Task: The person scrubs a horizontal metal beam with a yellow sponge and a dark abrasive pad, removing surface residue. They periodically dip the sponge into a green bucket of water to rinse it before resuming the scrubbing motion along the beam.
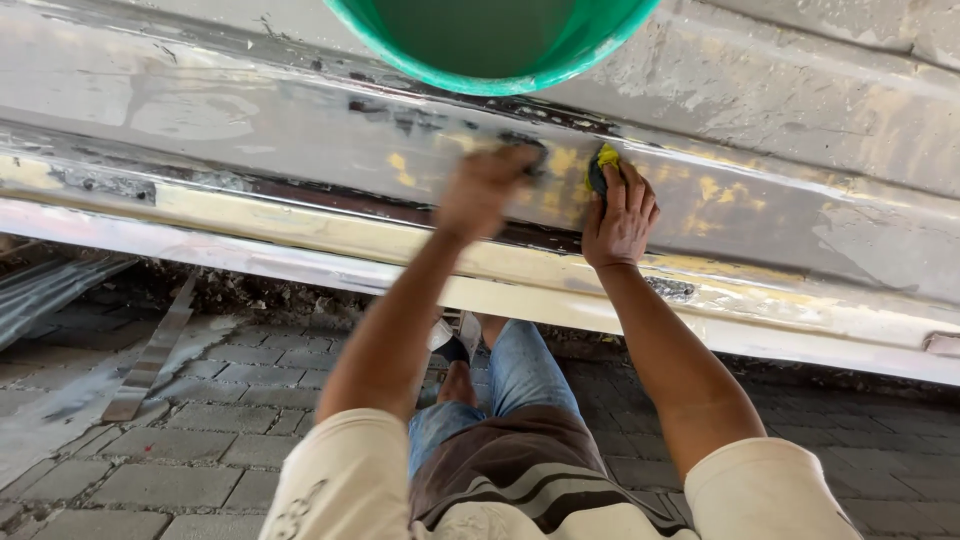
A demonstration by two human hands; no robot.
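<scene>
Yellow-and-dark sponge (601,166) pinched under fingers pressed together of right hand (620,215), flat against grey metal sill panel (300,140). Left hand (487,190) blurred, just beside, on same panel; finger state unclear. Green bucket rim (490,75) above. Paving bricks (200,440) below.

Soft, even daylight fills the scene, bright without hard shadows. The metal panel (250,110) shows a pale sheen of glare on the left. The left hand (487,190) is smeared by motion blur; the right hand (620,215) is sharp.
</scene>
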